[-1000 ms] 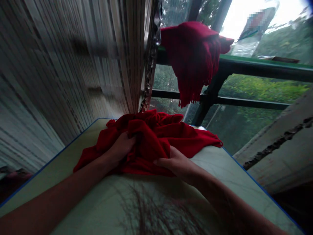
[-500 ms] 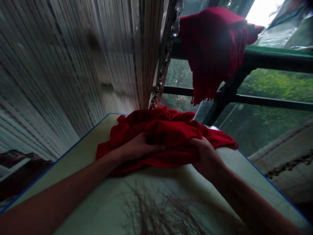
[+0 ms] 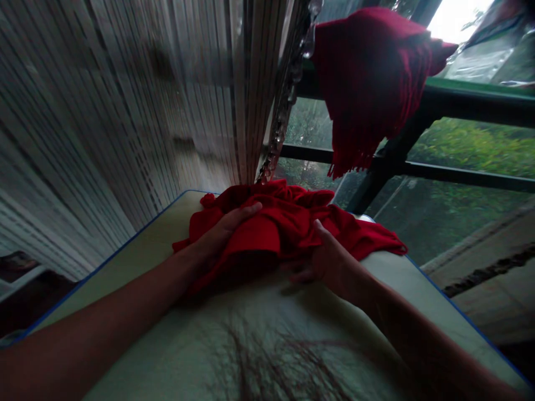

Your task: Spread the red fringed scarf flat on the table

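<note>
A crumpled red cloth (image 3: 305, 220) lies at the far end of a pale tabletop (image 3: 267, 334) with a blue edge. My left hand (image 3: 221, 234) grips a raised fold of the cloth from the left, thumb on top. My right hand (image 3: 328, 259) lies against the near edge of the cloth, its thumb up on the fabric and its fingers reaching under the lifted fold.
A second red cloth with a fringe (image 3: 368, 83) hangs over a dark window rail (image 3: 472, 103) at the upper right. A curtain of pale strings (image 3: 146, 106) with a beaded strand (image 3: 284, 117) hangs at the left, behind the table. Green foliage shows through the window.
My left hand has gone from pressing flat on the cloth to lifting a fold of it. My right hand has let go of the cloth's right part and slid left under the fold.
</note>
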The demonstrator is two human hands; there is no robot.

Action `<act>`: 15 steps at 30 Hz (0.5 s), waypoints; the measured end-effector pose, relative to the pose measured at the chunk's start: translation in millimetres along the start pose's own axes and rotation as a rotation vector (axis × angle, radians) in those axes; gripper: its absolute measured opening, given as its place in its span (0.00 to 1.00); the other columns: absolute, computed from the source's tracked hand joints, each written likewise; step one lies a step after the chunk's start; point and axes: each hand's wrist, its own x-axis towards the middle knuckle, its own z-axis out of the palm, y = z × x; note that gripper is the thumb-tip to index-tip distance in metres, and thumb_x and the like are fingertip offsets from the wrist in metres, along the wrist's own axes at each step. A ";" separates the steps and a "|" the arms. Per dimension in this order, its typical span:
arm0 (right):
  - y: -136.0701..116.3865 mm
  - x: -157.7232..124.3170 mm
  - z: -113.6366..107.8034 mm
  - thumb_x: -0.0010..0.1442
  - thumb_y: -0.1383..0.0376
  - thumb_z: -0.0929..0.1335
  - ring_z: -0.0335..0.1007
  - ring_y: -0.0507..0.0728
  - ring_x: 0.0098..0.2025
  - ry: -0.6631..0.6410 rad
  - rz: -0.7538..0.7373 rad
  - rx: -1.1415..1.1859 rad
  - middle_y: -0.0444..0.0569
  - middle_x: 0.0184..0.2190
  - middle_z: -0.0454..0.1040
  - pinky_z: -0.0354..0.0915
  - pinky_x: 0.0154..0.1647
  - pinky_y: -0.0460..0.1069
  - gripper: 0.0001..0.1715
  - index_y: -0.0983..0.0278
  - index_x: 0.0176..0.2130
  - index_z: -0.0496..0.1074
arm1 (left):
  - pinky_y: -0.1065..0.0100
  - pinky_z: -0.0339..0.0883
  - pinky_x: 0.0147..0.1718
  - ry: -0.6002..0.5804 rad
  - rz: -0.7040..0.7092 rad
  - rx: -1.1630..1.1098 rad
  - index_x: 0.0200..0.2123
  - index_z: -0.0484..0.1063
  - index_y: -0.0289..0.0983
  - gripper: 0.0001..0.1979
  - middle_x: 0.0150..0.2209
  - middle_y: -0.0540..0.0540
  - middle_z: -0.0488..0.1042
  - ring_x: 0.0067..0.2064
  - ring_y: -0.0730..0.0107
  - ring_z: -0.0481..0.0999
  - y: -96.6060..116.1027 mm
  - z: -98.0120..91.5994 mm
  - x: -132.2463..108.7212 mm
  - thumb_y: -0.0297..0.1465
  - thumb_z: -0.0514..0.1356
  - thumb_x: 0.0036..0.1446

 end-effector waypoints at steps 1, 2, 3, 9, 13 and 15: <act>2.1 -2.7 2.8 0.61 0.34 0.66 0.83 0.61 0.39 -0.090 0.063 -0.038 0.54 0.39 0.85 0.79 0.33 0.52 0.39 0.61 0.49 0.80 | 0.58 0.77 0.45 -0.011 -0.009 -0.055 0.44 0.78 0.36 0.25 0.40 0.40 0.83 0.42 0.55 0.83 3.4 1.6 -2.2 0.51 0.67 0.56; 4.3 -5.5 5.4 0.59 0.31 0.65 0.83 0.61 0.37 -0.168 0.112 -0.085 0.55 0.38 0.85 0.78 0.32 0.51 0.42 0.62 0.46 0.81 | 0.57 0.77 0.46 -0.015 -0.005 -0.093 0.45 0.78 0.36 0.24 0.41 0.40 0.83 0.43 0.54 0.83 6.1 3.7 -4.5 0.50 0.68 0.56; 6.6 -8.4 7.7 0.58 0.29 0.65 0.82 0.60 0.34 -0.222 0.135 -0.130 0.55 0.37 0.85 0.77 0.31 0.51 0.44 0.63 0.44 0.82 | 0.57 0.77 0.47 -0.014 0.008 -0.108 0.46 0.78 0.36 0.24 0.42 0.40 0.84 0.44 0.54 0.83 7.8 6.3 -6.8 0.48 0.69 0.55; 20.0 -13.8 14.1 0.51 0.32 0.73 0.66 0.53 0.18 -0.026 -0.055 -0.192 0.43 0.18 0.73 0.65 0.18 0.48 0.35 0.60 0.30 0.78 | 0.56 0.73 0.57 -0.072 0.185 0.200 0.54 0.74 0.37 0.30 0.53 0.42 0.82 0.55 0.53 0.80 -3.4 29.0 -19.2 0.33 0.77 0.47; 22.0 -5.3 13.8 0.54 0.34 0.73 0.67 0.55 0.18 0.192 -0.094 -0.253 0.43 0.16 0.71 0.63 0.18 0.50 0.33 0.61 0.30 0.78 | 0.54 0.70 0.61 -0.058 0.324 0.349 0.58 0.72 0.37 0.29 0.57 0.41 0.79 0.57 0.54 0.79 -14.7 31.8 -17.5 0.33 0.72 0.54; 21.3 -1.7 11.1 0.55 0.39 0.75 0.76 0.59 0.28 0.276 -0.173 -0.273 0.46 0.25 0.79 0.73 0.31 0.54 0.29 0.59 0.41 0.80 | 0.55 0.70 0.61 0.006 0.350 0.408 0.58 0.72 0.36 0.26 0.57 0.41 0.79 0.57 0.55 0.79 -18.0 25.3 -11.2 0.33 0.69 0.56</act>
